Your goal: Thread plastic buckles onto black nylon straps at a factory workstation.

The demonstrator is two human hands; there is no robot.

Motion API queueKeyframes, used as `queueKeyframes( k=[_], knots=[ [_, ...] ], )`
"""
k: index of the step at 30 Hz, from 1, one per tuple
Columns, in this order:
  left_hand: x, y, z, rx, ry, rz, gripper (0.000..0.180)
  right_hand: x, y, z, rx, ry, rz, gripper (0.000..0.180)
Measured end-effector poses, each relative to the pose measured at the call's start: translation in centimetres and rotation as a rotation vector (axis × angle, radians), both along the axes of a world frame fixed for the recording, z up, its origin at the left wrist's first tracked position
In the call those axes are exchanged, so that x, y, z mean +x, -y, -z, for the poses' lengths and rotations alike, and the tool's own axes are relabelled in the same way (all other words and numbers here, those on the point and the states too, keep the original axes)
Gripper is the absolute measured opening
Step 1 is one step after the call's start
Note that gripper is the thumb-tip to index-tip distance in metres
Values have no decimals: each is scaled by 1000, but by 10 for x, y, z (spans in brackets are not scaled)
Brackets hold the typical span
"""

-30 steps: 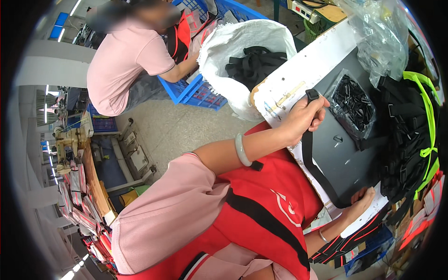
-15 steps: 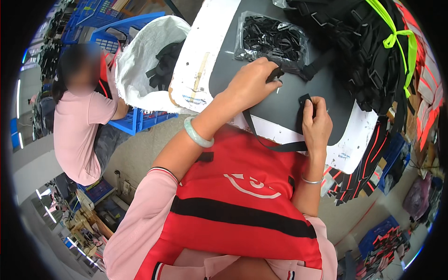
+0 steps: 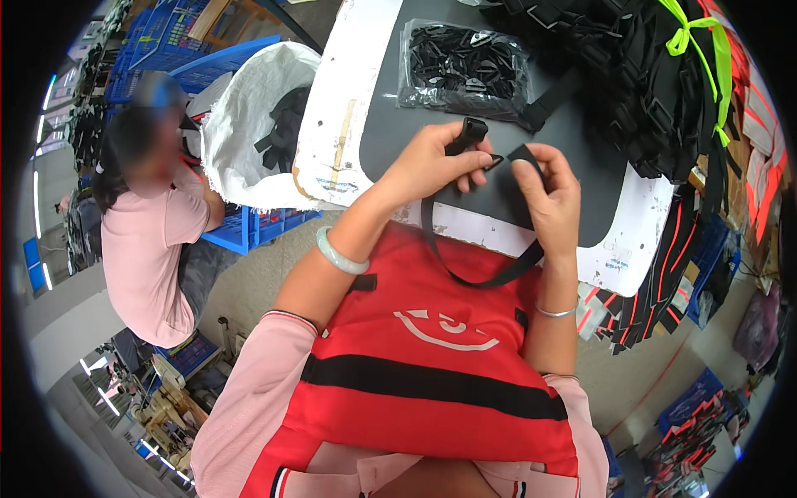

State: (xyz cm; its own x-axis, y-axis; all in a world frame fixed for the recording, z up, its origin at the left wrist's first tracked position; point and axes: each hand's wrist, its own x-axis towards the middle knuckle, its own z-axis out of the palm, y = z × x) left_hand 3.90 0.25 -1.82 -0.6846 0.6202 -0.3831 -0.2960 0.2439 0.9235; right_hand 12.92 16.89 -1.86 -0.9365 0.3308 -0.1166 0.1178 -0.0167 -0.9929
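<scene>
My left hand (image 3: 436, 163) is closed over the table, gripping one end of a black webbing strap (image 3: 500, 278), where a black plastic buckle (image 3: 474, 130) stands up above the fingers. Its thumb and fingertips also pinch a small dark plastic piece (image 3: 496, 161), whose exact kind is too small to make out. The strap's other end is pinched between thumb and fingers of my right hand (image 3: 554, 192), its flat tip pointing at the small piece, a short gap apart. Between the hands the strap hangs in a loop past the table's front edge, over my red apron (image 3: 432, 274).
Beyond my hands, a clear bag of small black plastic parts (image 3: 466, 70) lies on the grey mat (image 3: 386, 133). Black straps with buckles (image 3: 614, 91) are heaped at right, tied with a bright yellow-green band (image 3: 681, 37). A white sack (image 3: 232, 133) and a seated person (image 3: 154, 241) are at left.
My hands have come closer together, the right one rising and turning inward with the strap end. The buckle and small piece now show at my left hand. The strap loop hangs lower.
</scene>
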Motion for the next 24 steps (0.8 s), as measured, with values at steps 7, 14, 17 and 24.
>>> queueKeyframes(
  k=[7,14,17,24],
  knots=[
    [14,4,-9,286,301,-261,20,-14,21,-15,324,-89,-3,14],
    [31,0,15,736,836,-293,31,-8,31,-12,741,-489,-34,15],
    [31,2,12,754,840,-356,30,-5,35,-12,704,-463,-48,17],
    [26,12,-3,599,523,-371,28,2,28,-12,359,-86,-67,13]
  ],
)
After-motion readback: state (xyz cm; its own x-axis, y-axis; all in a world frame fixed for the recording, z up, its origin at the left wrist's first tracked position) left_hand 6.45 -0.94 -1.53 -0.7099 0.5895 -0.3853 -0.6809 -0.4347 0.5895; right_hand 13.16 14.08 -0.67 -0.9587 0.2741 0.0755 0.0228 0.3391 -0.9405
